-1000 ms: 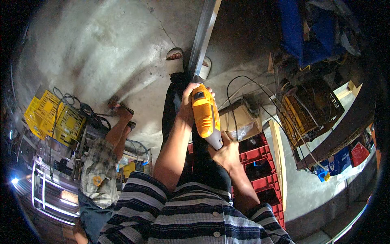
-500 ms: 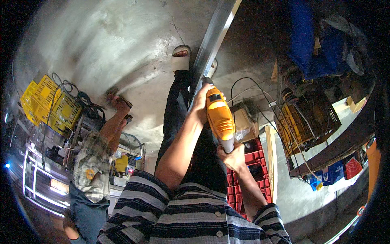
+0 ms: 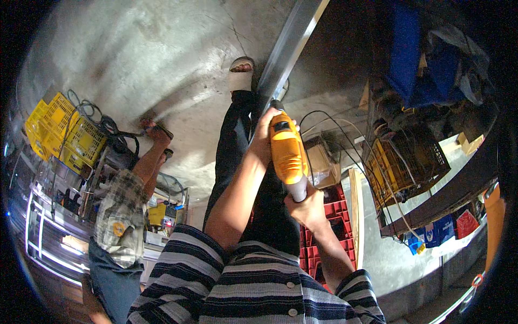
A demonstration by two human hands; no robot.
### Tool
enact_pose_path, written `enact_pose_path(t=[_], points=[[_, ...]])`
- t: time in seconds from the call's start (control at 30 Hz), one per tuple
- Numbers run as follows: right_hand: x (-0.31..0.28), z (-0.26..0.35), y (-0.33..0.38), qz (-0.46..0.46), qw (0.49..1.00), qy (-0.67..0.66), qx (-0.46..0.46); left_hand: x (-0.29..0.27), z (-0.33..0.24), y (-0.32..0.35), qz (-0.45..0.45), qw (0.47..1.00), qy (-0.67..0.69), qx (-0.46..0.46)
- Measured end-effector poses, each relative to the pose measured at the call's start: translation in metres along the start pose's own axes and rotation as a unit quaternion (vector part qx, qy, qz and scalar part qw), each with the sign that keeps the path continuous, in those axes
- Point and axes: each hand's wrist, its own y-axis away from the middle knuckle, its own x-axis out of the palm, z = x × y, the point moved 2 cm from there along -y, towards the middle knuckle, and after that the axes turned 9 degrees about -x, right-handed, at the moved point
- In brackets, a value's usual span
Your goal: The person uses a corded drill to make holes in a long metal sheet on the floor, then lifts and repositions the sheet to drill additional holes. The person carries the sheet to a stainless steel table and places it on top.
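A yellow power drill (image 3: 288, 151) with a grey rear end sits in front of the person's body, above the legs, its dark nose pointing away toward a long metal bar (image 3: 291, 48) that slants in from the upper edge. The left hand (image 3: 264, 129) is wrapped around the front of the drill, thumb side uppermost, with some fingertips showing past the far side of the casing. The right hand (image 3: 308, 208) closes around the grey rear end; its fingers look curled and pressed together, though most of them are hidden beneath. The nose lies right by the bar, but from this angle I can't quite tell whether the two touch. Past the drill, a foot in a pale sandal (image 3: 240, 81) stands on the grey floor (image 3: 135, 59), to the left of the bar. Right of the drill are a cardboard box (image 3: 330, 164), a looping black cable (image 3: 318, 112) and, nearer the body, a red crate (image 3: 339, 227) beside a wooden strip (image 3: 356, 216). Farther right is a dark yellow basket (image 3: 407, 162). Over on the left, a co-worker in a checked shirt (image 3: 121, 208) is near some bright yellow crates (image 3: 81, 137).
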Motion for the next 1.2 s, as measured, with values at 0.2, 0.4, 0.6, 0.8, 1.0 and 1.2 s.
enact_pose_path(t=[0.2,0.4,0.6,0.8,1.0,1.2], points=[[-0.002,0.016,-0.003,0.042,0.991,0.122,-0.03,-0.009,-0.011,0.006,0.086,0.992,0.07,-0.059],[-0.004,0.017,-0.01,0.059,0.998,0.034,0.007,-0.003,-0.014,0.003,0.039,0.999,0.0,0.003],[0.006,0.019,-0.001,0.025,1.0,0.001,0.008,0.006,-0.015,0.016,-0.025,0.997,-0.07,0.028],[0.018,0.011,0.006,0.029,0.999,0.012,0.031,-0.013,-0.016,0.008,0.009,0.999,-0.024,-0.047],[0.027,0.009,0.014,0.02,0.995,0.095,0.001,-0.007,-0.014,0.033,0.054,0.993,-0.027,-0.101],[0.036,0.011,0.013,0.002,0.996,0.087,0.008,0.001,-0.02,0.038,0.017,0.996,-0.043,-0.07]])
